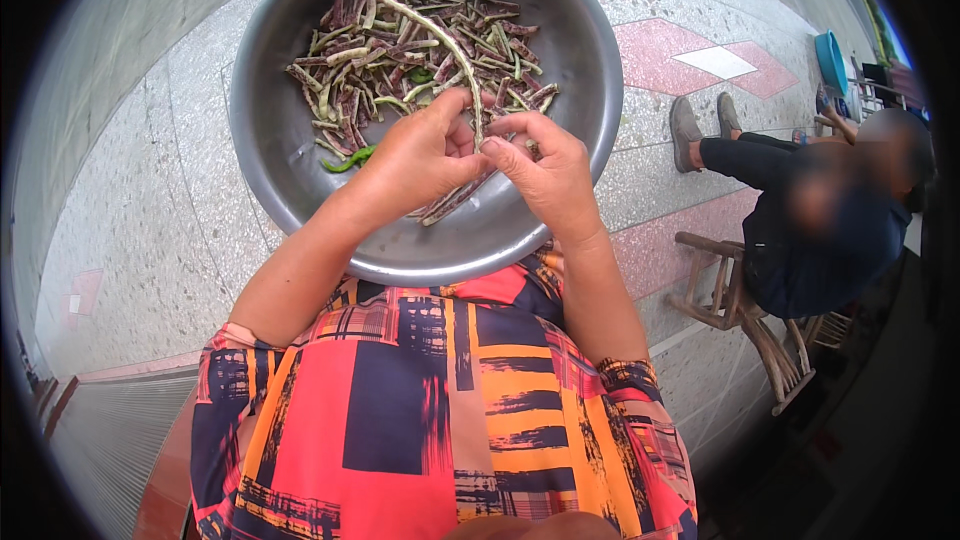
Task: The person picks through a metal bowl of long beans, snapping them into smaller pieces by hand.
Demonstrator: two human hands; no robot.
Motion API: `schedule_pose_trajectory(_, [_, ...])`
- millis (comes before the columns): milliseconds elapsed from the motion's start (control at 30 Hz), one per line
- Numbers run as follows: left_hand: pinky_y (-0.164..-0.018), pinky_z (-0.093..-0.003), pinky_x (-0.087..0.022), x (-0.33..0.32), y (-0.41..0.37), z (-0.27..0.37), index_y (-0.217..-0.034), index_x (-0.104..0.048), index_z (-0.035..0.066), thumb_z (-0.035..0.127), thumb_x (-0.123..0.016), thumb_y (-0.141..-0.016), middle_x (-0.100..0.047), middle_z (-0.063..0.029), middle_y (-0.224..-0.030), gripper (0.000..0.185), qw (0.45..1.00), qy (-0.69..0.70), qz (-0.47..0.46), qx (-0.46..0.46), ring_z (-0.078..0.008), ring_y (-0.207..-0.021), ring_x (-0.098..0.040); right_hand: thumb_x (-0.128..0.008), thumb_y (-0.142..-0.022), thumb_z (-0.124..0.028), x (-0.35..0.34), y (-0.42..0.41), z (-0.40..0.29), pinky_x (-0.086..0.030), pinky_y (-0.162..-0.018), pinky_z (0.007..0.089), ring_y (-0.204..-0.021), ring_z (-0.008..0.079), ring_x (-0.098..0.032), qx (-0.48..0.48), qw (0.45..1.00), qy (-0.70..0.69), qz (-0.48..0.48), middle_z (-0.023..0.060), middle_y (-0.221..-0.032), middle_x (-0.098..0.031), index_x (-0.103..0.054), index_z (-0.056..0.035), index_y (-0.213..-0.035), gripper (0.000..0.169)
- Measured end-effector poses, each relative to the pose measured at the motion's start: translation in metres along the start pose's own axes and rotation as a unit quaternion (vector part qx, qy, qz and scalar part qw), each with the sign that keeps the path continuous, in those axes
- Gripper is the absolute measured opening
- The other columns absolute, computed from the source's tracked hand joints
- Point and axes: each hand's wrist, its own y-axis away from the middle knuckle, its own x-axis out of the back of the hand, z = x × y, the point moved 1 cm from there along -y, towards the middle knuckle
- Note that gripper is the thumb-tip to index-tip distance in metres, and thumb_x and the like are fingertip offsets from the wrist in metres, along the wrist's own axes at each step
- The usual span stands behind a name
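Note:
A wide metal basin (264,112) rests by my lap, holding a heap of short purple-and-green bean pod pieces (352,60). Over its near half, my left hand (431,146) and my right hand (544,169) meet at the lower end of one long, curved bean pod (450,41). The pod's far end reaches up over the heap. Both hands have thumb and fingers closed on it. Beneath them, a few longer pods (450,208) lie against the basin's near side. A green pepper-like pod (349,159) lies left of my left hand.
To the right, a person in dark clothes (817,240) sits on a wooden chair (712,307), feet on the speckled floor (652,139). Beyond stands a blue basin (831,64). A ridged grey surface (112,435) is at the lower left.

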Motion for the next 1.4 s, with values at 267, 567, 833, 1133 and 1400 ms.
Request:
schedule_pose_trajectory(267, [-0.064, -0.0211, -0.045, 0.004, 0.001, -0.005, -0.121, -0.049, -0.002, 0.016, -0.067, -0.083, -0.059, -0.0039, -0.09, 0.046, 0.999, 0.032, -0.007, -0.027, -0.0073, -0.076, -0.055, -0.059, -0.084, -0.013, -0.003, -0.005, 0.011, -0.039, -0.054, 0.0241, -0.06, 0.0061, -0.046, -0.049, 0.994, -0.052, -0.084, -0.0001, -0.064, -0.053, -0.059, -0.0009, -0.08, 0.013])
schedule_pose_trajectory(567, [-0.068, -0.021, -0.044, 0.014, -0.005, -0.001, -0.1, -0.056, 0.003, 0.021, -0.059, -0.089, -0.058, 0.0007, -0.086, 0.021, 0.962, 0.273, 0.015, -0.009, -0.0058, -0.077, -0.053, -0.049, -0.093, -0.021, -0.009, 0.003, 0.014, -0.03, -0.048, 0.0173, -0.055, 0.0021, -0.038, -0.077, 0.964, -0.201, -0.156, -0.0043, -0.065, -0.048, -0.056, -0.0042, -0.088, 0.019])
schedule_pose_trajectory(833, [-0.068, -0.0216, -0.044, 0.015, -0.004, -0.002, -0.1, -0.056, 0.004, 0.018, -0.058, -0.09, -0.059, -0.0001, -0.086, 0.018, 0.957, 0.282, 0.043, -0.044, -0.0073, -0.077, -0.054, -0.047, -0.096, -0.024, -0.015, 0.005, 0.017, -0.032, -0.049, 0.0175, -0.056, 0.004, -0.041, -0.063, 0.947, -0.282, -0.138, -0.0021, -0.068, -0.048, -0.053, -0.004, -0.087, 0.023])
schedule_pose_trajectory(1133, [-0.072, -0.0228, -0.044, 0.005, -0.001, -0.004, -0.104, -0.054, 0.004, 0.014, -0.058, -0.09, -0.059, -0.0018, -0.089, 0.018, 0.944, 0.299, 0.07, -0.118, -0.0087, -0.083, -0.055, -0.042, -0.097, -0.029, -0.027, 0.002, 0.01, -0.028, -0.041, 0.0198, -0.046, 0.0073, -0.035, -0.163, 0.834, -0.527, -0.002, 0.0002, -0.062, -0.041, -0.048, -0.0056, -0.087, 0.026])
schedule_pose_trajectory(1400, [-0.069, -0.0217, -0.042, 0.011, 0.0, -0.009, -0.106, -0.053, 0.005, 0.016, -0.052, -0.092, -0.06, -0.0045, -0.096, 0.018, 0.948, 0.289, 0.098, -0.094, -0.0095, -0.083, -0.058, -0.042, -0.097, -0.027, -0.03, 0.001, 0.013, -0.031, -0.043, 0.0218, -0.048, 0.0096, -0.038, -0.152, 0.861, -0.479, 0.076, 0.0024, -0.066, -0.045, -0.048, -0.0058, -0.091, 0.023])
